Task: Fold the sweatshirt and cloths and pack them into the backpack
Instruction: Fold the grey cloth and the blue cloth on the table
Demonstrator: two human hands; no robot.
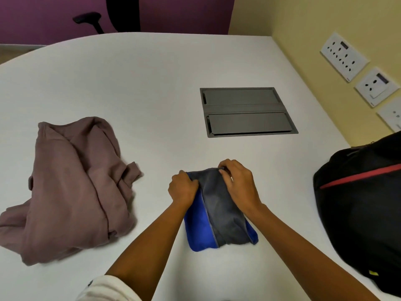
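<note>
Mauve sweatshirt (71,185) left, black backpack (364,205) right.

Landmark = stack of folded cloths (219,216), lying on the table (152,88) near its front edge, approx centre. Left hand (183,189) sits on the stack's far-left corner, right hand (238,181) on its far edge, fingers curled over the top cloth; both forearms run back from the stack toward the viewer. Sweatshirt (71,187) lies crumpled on the table well left of the stack. Backpack (364,209) rests at the table's edge, right of the stack & apart from it. Cable hatch (247,111) is set into the tabletop behind the stack, slightly right. Wall sockets (345,56) are further right behind that, on the wall. Office chair (108,16) stands beyond the table's far edge, behind-left of the stack.
</note>
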